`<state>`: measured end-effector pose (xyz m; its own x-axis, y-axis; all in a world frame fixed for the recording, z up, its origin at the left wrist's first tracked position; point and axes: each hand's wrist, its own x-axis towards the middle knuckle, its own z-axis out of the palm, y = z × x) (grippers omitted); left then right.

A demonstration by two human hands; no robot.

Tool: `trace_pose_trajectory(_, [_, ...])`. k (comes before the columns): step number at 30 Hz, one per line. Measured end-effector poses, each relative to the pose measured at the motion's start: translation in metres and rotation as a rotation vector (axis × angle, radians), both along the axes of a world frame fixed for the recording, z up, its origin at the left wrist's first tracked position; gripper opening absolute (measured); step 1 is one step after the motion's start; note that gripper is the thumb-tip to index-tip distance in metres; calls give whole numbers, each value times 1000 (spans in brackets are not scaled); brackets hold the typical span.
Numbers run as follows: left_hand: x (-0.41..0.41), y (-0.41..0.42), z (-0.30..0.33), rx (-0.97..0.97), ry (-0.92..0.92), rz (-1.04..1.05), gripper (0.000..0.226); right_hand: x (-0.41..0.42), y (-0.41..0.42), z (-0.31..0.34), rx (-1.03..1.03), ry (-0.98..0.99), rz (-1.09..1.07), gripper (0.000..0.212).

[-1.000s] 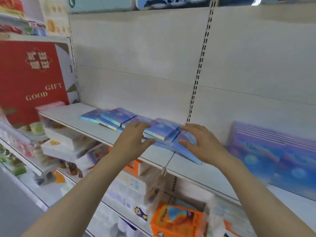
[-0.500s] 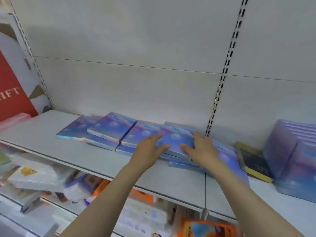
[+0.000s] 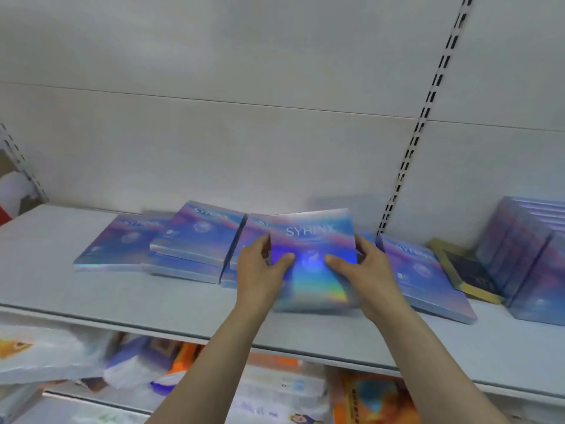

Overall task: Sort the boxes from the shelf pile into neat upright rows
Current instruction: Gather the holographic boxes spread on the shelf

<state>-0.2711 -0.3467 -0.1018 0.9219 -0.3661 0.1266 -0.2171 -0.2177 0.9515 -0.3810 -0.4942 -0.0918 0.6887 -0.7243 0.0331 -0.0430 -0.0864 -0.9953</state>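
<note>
White metal shelf (image 3: 91, 295) runs under your arms. Flat iridescent boxes (image 3: 195, 240) sprawl left of your left hand; upright row (image 3: 526, 249) stands well right of your right hand. Tilted SYRINX box (image 3: 315, 240) sits clamped between left hand (image 3: 260, 276) and right hand (image 3: 370, 273), thumbs on its face.

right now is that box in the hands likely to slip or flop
The box probably stays stiff: its faces look flat and its edges straight. Its glossy holographic surface may be slick, so both the left hand and right hand gripping opposite sides seems wise.
</note>
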Motion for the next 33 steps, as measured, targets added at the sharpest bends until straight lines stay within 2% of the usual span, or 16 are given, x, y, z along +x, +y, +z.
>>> trace_pose_trajectory(2, [0, 7, 3, -80, -32, -34, 47, 5, 14, -1, 64, -65, 39, 39])
trace_pose_trajectory(5, [18, 30, 17, -95, -148, -27, 35, 10, 33, 4, 133, -171, 35, 30])
trace_pose_trajectory(7, [43, 53, 17, 100, -406, 68, 50, 14, 40, 12, 135, -217, 33, 33])
trace_pose_trajectory(9, [72, 77, 1, 433, -608, 127, 66, 16, 44, 18, 148, -245, 23, 32])
trace_pose_trajectory(11, [83, 98, -19, 710, -589, 77, 77, 17, 47, 19, 143, -244, -3, 30])
trace_pose_trajectory(13, [79, 112, -35, 807, -594, 37, 81, 19, 51, 16, 135, -231, -28, 30])
trace_pose_trajectory(19, [52, 132, -40, 684, -775, 177, 52, 29, 71, 12, 165, -219, -46, 29])
trace_pose_trajectory(21, [64, 131, -32, 713, -805, 174, 54, 34, 78, 13, 160, -217, -30, 28])
trace_pose_trajectory(25, [86, 134, -31, 858, -753, 40, 62, 42, 94, 16, 151, -228, -46, 27])
trace_pose_trajectory(27, [81, 142, -33, 819, -794, 55, 56, 42, 97, 14, 145, -219, -63, 26])
trace_pose_trajectory(29, [75, 153, -30, 701, -882, 147, 45, 40, 99, 11, 138, -200, -86, 23])
trace_pose_trajectory(31, [82, 159, -22, 653, -846, 211, 40, 36, 100, 10, 136, -179, -107, 21])
trace_pose_trajectory(33, [89, 158, -12, 693, -707, 230, 43, 33, 103, 10, 149, -180, -116, 23])
